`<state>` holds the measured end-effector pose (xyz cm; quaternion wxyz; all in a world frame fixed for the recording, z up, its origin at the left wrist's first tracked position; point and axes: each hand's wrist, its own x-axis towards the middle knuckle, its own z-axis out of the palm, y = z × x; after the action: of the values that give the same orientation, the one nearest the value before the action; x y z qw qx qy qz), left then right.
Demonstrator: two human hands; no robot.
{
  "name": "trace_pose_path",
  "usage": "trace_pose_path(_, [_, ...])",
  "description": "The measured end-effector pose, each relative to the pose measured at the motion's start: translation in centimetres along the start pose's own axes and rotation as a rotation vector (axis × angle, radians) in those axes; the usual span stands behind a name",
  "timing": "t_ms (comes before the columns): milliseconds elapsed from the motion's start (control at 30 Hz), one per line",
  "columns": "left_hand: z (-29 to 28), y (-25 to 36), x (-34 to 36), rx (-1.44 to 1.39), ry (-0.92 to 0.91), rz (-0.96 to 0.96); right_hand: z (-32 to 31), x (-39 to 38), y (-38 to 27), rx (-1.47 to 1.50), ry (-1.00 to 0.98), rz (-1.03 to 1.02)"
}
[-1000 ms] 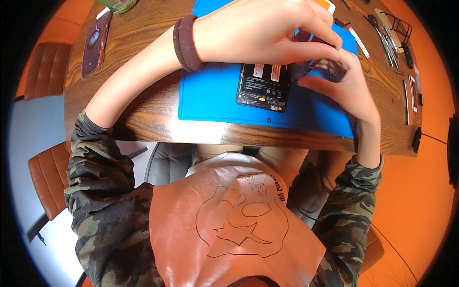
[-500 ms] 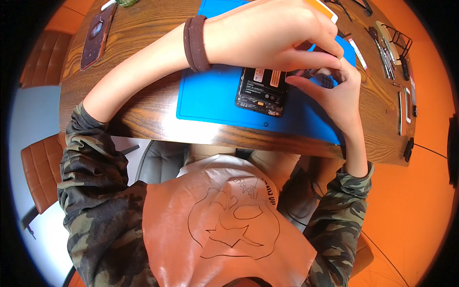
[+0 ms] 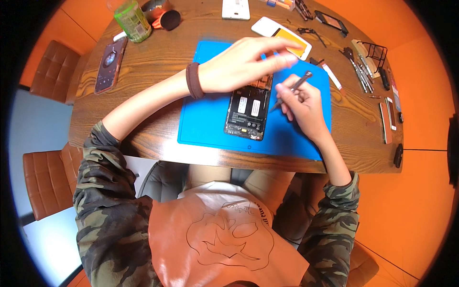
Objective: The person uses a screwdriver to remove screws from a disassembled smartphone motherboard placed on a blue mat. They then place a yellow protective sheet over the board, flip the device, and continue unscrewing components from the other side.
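An opened phone (image 3: 245, 112) lies on the blue work mat (image 3: 201, 138), its dark battery and inner parts exposed. Over its upper end hovers my left hand (image 3: 239, 64), fingers stretched out and slightly smeared by motion, with nothing seen in them. The hand hides part of the phone's top. Just right of the phone, my right hand (image 3: 306, 105) is closed around a slim dark precision screwdriver (image 3: 297, 86). Its tip slants down to the left, beside the phone's right edge; whether it touches the mat I cannot tell.
On the wooden table (image 3: 143, 129), a dark phone (image 3: 111, 65) and a green-labelled bottle (image 3: 133, 21) stand at the left. A white phone with an orange screen (image 3: 292, 44) lies beyond the mat. Several slim tools (image 3: 364, 71) and a wire stand (image 3: 377, 53) are at the right.
My hands, together above the phone before, have moved apart. The left fingers have straightened, and the right hand has lowered beside the phone with the screwdriver. The view takes in more of the table's far side.
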<state>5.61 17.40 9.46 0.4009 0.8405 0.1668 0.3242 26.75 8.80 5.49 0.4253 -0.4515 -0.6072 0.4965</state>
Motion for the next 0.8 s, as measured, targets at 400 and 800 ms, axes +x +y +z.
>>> trace_pose_path(400, [1.4,-4.4,-4.2,0.326,0.042,-0.179,-0.2,0.9,1.4,-0.115,0.219,-0.187])
trace_pose_path(800, [-1.4,-4.1,-3.7,0.417,0.037,-0.239,1.5,-2.7,-3.5,-0.672,-0.193,-0.054])
